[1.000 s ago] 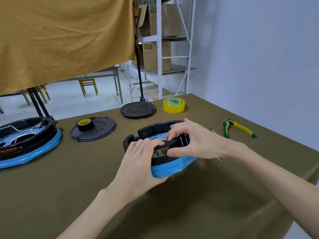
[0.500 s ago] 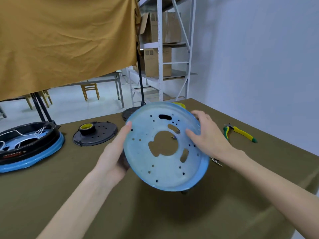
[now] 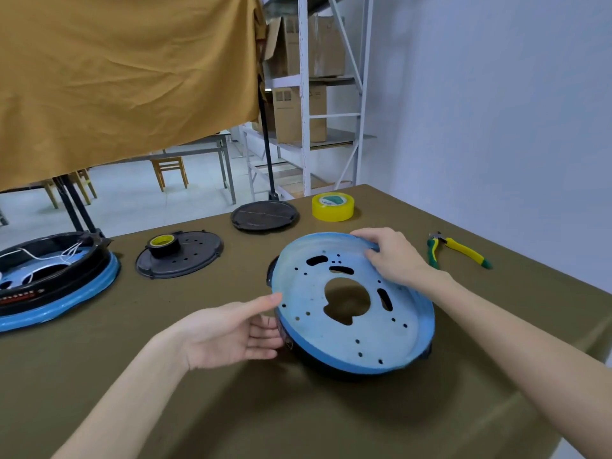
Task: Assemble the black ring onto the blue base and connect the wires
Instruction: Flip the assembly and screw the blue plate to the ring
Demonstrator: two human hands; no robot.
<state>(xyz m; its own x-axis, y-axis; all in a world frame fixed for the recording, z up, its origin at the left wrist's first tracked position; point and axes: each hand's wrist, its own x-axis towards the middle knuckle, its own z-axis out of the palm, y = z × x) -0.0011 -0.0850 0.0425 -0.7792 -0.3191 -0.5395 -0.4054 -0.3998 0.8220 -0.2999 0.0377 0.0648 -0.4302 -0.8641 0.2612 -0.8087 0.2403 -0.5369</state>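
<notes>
Tilting blue base (image 3: 351, 329) (black ring (image 3: 318, 361) beneath), both hands (image 3: 231, 332) gripping

Left hand (image 3: 231, 332): palm turned up and inward, fingers (image 3: 265, 336) straight and loosely spread, thumb extended forward; bare forearm entering from lower left. Right hand (image 3: 394, 256): palm down, fingers curled over and gripping a rim at the far side, wrist slightly bent; bare forearm entering from lower right, angled across.
</notes>
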